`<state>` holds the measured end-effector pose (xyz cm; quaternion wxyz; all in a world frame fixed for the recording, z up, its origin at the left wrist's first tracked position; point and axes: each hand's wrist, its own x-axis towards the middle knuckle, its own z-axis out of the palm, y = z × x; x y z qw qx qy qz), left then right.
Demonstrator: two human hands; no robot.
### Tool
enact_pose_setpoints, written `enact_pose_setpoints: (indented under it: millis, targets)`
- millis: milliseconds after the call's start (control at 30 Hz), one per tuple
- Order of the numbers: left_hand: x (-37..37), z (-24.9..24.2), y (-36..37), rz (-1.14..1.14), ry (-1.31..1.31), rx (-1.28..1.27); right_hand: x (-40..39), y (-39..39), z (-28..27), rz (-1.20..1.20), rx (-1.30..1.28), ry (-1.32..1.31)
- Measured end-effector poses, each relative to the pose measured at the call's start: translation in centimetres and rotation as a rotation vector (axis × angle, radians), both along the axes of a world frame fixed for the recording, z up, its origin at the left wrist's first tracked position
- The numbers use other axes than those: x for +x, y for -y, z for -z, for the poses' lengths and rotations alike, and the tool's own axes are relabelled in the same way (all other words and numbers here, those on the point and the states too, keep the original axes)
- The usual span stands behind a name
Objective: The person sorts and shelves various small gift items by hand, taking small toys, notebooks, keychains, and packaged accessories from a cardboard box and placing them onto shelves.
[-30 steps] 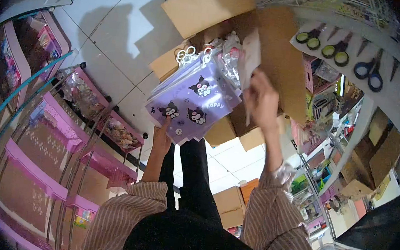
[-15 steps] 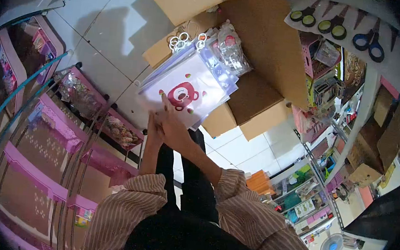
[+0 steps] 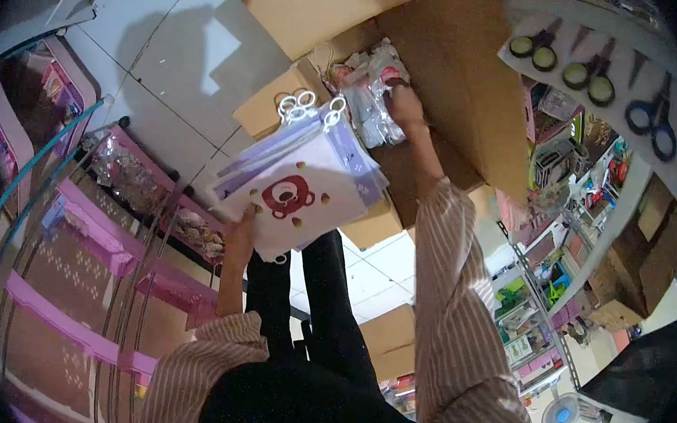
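1. Progress: the carton [image 3: 463, 77] is open, and a stack of printed pouches [image 3: 299, 200] is gathered outside its cavity. The stack is fanned, its edges unaligned. Clear-wrapped packs [image 3: 367, 117] lie inside the carton, not taken out. The total count cannot be determined.
2. Left hand [image 3: 242, 227]: grips the stack at its lower left corner, thumb on top; the fingers beneath are hidden. The top pouch shows a red bear print with strawberries; purple pouches protrude below it. White rings [image 3: 304, 100] project from the upper edge.
3. Right hand [image 3: 406, 109]: reaches into the carton with bent fingers against the clear-wrapped packs. Whether the fingers are closed on a pack cannot be told.
4. Obstructions: the stack covers part of the carton's near side. The raised flap [image 3: 332, 9] bounds the far side.
5. Surroundings: pink shelving [image 3: 95, 226] stands at the left; scissors [image 3: 588, 76] hang at the upper right. A second carton [image 3: 387, 341] is on the tiled floor [image 3: 182, 61], beside the person's legs [image 3: 330, 307].
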<state>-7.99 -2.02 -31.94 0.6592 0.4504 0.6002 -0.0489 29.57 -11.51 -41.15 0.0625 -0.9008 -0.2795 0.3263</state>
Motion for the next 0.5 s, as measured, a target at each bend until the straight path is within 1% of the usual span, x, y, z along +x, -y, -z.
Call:
enact_pose_setpoints:
  millis: [33, 67, 100, 167, 200, 233, 267, 300, 333, 367, 400, 433, 500]
  targets:
    - [0.1, -0.3, 0.0, -0.001, -0.002, 0.003, 0.1, -0.7, 2.6, -0.084, -0.072, -0.043]
    - [0.8, -1.2, -0.2, -0.143, 0.060, -0.096, -0.2, -1.4, 5.0, -0.167, -0.146, -0.091]
    - [1.4, -1.7, -0.4, -0.285, 0.121, -0.195, -0.7, -2.2, 6.9, -0.165, -0.145, -0.097]
    - [1.8, -1.8, -0.4, -0.295, 0.079, -0.193, -2.1, -3.4, 9.7, -0.609, -0.167, -0.035]
    - [2.0, -1.7, -0.6, -0.306, 0.046, -0.189, -2.3, -3.5, 10.7, -0.607, -0.161, -0.050]
    - [2.4, -1.9, -0.7, -0.303, 0.028, -0.189, -2.3, -3.9, 10.6, -0.691, -0.204, 0.032]
    - [3.0, -2.1, -0.9, -0.411, -0.005, -0.246, -2.4, -4.1, 10.9, -0.775, -0.243, 0.117]
    - [3.2, -2.0, -1.2, -0.517, -0.036, -0.301, -2.5, -4.1, 10.9, -0.657, -0.245, 0.108]
    - [0.9, -0.9, -0.9, -0.512, -0.054, -0.299, -2.5, -2.9, 11.7, -0.537, -0.251, 0.092]
    - [-2.9, 1.0, -0.1, -0.281, -0.059, -0.198, -2.6, -1.2, 12.7, -0.677, -0.124, 0.296]
    - [-4.8, 2.1, 0.3, -0.055, -0.052, -0.098, -2.4, -0.1, 13.0, -0.816, 0.009, 0.511]
    - [-4.0, 1.7, 0.1, -0.057, -0.053, -0.101, -2.2, 0.4, 12.4, -0.819, 0.006, 0.509]
    - [-0.5, -0.6, -1.0, -0.121, -0.126, -0.247, -2.2, 1.2, 8.7, -0.813, -0.132, 0.259]
